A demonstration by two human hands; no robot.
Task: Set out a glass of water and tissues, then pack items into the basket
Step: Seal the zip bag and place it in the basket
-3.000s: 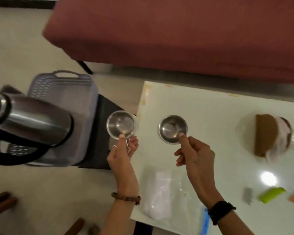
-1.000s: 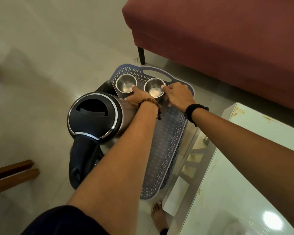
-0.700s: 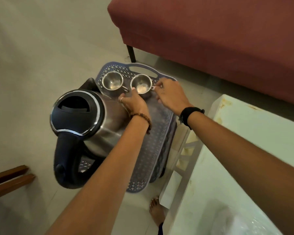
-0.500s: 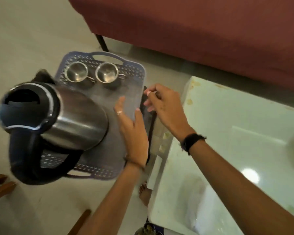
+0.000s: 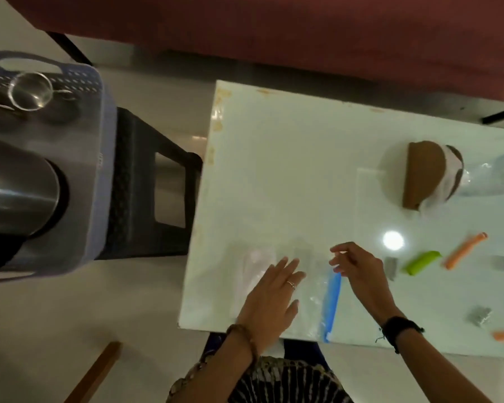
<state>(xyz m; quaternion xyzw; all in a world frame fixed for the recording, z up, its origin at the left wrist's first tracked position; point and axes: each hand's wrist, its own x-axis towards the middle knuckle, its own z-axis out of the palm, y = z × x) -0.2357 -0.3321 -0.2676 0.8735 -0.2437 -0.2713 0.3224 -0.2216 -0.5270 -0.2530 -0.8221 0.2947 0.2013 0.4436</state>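
- The left hand (image 5: 269,298) is laid flat, fingers spread, over a clear plastic bag (image 5: 285,286) at the near edge of the white tabletop (image 5: 288,175); nothing is gripped by it.
- The right hand (image 5: 358,269) is held just above the same bag, fingers loosely curled and partly open; nothing is held in it.
- A blue zip strip (image 5: 330,303) is seen along the bag's right side, between the two hands.
- Something white (image 5: 255,271), perhaps tissues, is seen inside the bag, left of the left hand; it is too blurred to be named for certain.
- The basket (image 5: 96,146), a grey-blue plastic one with a perforated rim, is seen left of the tabletop, set on a dark stool (image 5: 154,199).
- A steel cup (image 5: 29,91) is stood at the far end of the basket, and a steel kettle (image 5: 15,187) is set nearer in it.
- A brown and white bundle (image 5: 428,175) in clear wrap is seen toward the far right of the tabletop.
- A green piece (image 5: 421,261), an orange piece (image 5: 466,250) and a small grey piece (image 5: 390,267) are laid right of the right hand.
- A red sofa (image 5: 274,30) is seen beyond the tabletop.
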